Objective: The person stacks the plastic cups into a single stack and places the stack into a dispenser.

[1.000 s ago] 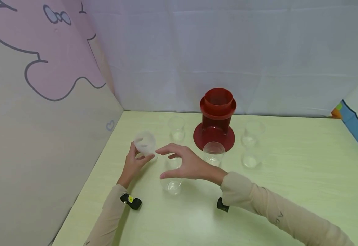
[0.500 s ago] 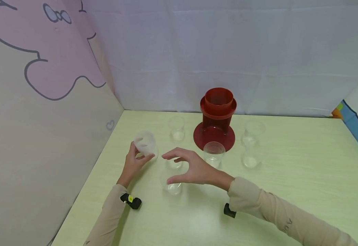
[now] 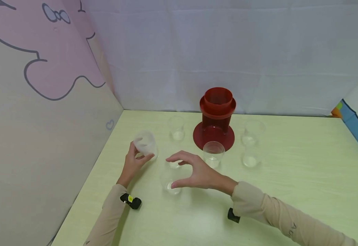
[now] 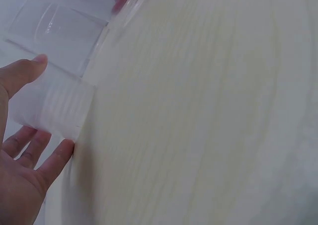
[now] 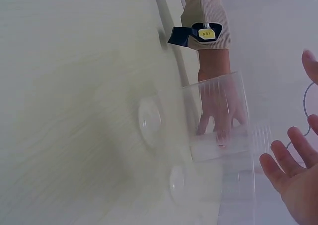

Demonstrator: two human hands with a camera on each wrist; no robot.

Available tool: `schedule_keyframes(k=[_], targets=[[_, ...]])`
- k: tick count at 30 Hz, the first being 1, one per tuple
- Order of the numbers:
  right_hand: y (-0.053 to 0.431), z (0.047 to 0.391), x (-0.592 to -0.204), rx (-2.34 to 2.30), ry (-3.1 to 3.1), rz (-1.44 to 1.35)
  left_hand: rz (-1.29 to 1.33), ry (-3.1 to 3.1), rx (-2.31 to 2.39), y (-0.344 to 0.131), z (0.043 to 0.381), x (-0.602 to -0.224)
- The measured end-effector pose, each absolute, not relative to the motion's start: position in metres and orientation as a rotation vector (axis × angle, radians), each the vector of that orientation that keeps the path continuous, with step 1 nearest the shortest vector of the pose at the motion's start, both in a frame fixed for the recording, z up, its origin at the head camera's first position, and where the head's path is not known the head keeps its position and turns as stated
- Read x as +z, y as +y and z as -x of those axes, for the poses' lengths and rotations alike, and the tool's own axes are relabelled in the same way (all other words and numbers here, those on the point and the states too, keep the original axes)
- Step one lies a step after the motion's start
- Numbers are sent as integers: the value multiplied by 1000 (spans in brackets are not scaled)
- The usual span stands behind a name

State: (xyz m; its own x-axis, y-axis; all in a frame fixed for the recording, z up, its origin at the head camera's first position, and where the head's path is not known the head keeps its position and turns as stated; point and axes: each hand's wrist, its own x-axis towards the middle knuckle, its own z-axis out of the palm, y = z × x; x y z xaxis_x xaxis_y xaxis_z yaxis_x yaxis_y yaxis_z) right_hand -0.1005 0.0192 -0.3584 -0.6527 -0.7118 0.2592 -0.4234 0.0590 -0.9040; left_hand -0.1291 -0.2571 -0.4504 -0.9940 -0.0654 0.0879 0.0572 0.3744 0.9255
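A whitish stack of clear plastic cups (image 3: 146, 141) stands at the left of the table. My left hand (image 3: 134, 165) holds this stack, thumb on one side and fingers on the other; the left wrist view shows the thumb (image 4: 30, 71) against the cup wall. My right hand (image 3: 194, 171) hovers to the right with fingers and thumb curved apart, nothing between them. Just below and left of it stands a clear cup (image 3: 173, 187), with another clear cup (image 3: 174, 164) behind it, partly hidden by the fingers. In the right wrist view the right fingertips (image 5: 271, 168) are apart from the near cup (image 5: 218, 98).
A red stacked piece (image 3: 217, 116) rises from a round red base (image 3: 199, 138) at the back. One clear cup (image 3: 213, 150) stands before it. More clear cups stand at back left (image 3: 176, 129) and on the right (image 3: 251, 160). A white curtain (image 3: 228, 51) hangs behind the table.
My right hand has drawn back to the right and toward me, away from the stack, its fingers staying spread. The left hand and the cups have not visibly moved.
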Motion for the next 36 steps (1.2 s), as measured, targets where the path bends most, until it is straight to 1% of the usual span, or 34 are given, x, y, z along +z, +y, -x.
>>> schedule_keyframes(k=[7,14,18,22,30,36], targets=[[21,98,-371,-1668,2088,1111,-18,-2525,-1685,-257,129,-451],[20,102,-409,-1685,2125,1051,-17,-2523,-1693,-257,129,-452],[19,102,-419,-1716,2118,1049,-18,-2525,-1690,-257,130,-451],[19,101,-424,-1747,2123,1057,5,-2521,-1691,-259,132,-455],[16,97,-434,-1750,2136,1020,-31,-2488,-1706,-271,144,-487],[15,89,-416,-1737,2123,979,-2,-2458,-1716,-271,144,-490]])
